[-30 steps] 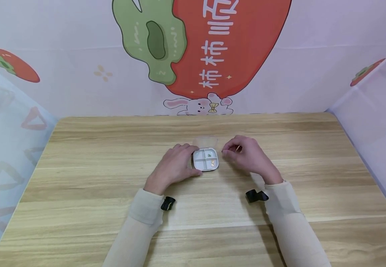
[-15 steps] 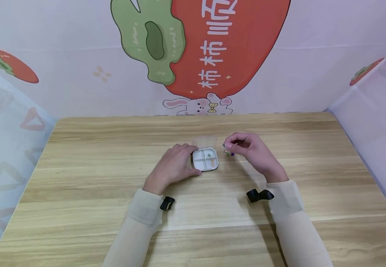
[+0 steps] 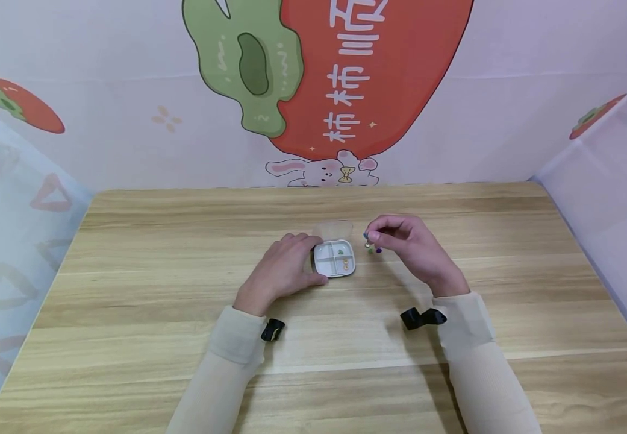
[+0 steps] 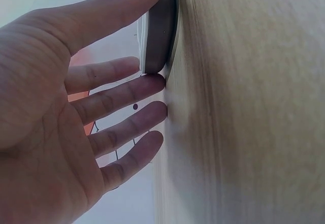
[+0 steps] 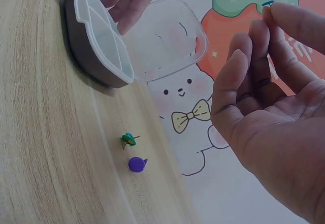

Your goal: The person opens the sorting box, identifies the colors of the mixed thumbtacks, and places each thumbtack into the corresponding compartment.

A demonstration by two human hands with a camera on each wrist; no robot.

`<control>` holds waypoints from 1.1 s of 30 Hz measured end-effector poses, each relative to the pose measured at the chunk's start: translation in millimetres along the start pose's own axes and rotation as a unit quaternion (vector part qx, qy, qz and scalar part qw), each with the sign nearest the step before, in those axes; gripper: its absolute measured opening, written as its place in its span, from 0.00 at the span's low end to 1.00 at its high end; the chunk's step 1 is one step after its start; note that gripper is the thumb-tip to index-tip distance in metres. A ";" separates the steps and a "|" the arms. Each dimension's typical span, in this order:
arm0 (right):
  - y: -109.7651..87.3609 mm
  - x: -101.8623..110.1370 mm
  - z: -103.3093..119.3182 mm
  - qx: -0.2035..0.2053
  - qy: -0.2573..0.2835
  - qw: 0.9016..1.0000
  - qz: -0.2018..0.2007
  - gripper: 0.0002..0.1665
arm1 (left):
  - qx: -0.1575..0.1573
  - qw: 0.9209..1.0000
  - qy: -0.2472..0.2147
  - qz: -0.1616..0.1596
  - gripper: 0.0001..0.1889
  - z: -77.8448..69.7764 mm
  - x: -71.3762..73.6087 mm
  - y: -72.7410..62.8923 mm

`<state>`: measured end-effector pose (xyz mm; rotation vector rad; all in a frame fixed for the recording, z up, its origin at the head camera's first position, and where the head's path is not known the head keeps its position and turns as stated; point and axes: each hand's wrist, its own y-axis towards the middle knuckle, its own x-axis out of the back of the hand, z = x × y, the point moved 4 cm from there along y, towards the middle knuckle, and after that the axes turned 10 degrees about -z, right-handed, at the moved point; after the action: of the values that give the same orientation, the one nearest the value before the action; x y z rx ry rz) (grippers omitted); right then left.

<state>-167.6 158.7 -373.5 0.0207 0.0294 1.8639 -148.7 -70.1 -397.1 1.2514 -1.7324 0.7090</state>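
A small pill box with a white divided inside and dark outer shell lies mid-table, its clear lid raised at the back. My left hand holds its left side between thumb and fingers. Green pieces lie in the far right compartment, orange ones in the near right. Right of the box, my right hand pinches a blue flat-headed thumbtack between thumb and fingertip, above the table. Below it lie a purple thumbtack, a green one and a whitish one.
The wooden table stretches wide around the box. A printed cloth hangs along its back edge, and further cloths flank both sides. Black wrist cameras sit at the left cuff and right cuff.
My right hand has risen slightly from the tabletop with the blue thumbtack, uncovering the loose thumbtacks beneath. Between the last two frames it barely moves. My left hand stays on the box.
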 end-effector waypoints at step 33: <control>3.5 -18.7 3.2 0.078 -0.218 0.973 0.001 0.04 | 0.002 1.000 -0.004 0.001 0.38 0.1 0.5 0.6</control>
<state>-165.5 139.9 -370.2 0.5371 -0.1277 1.8184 -149.4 -70.2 -396.7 1.2561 -1.7413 0.7091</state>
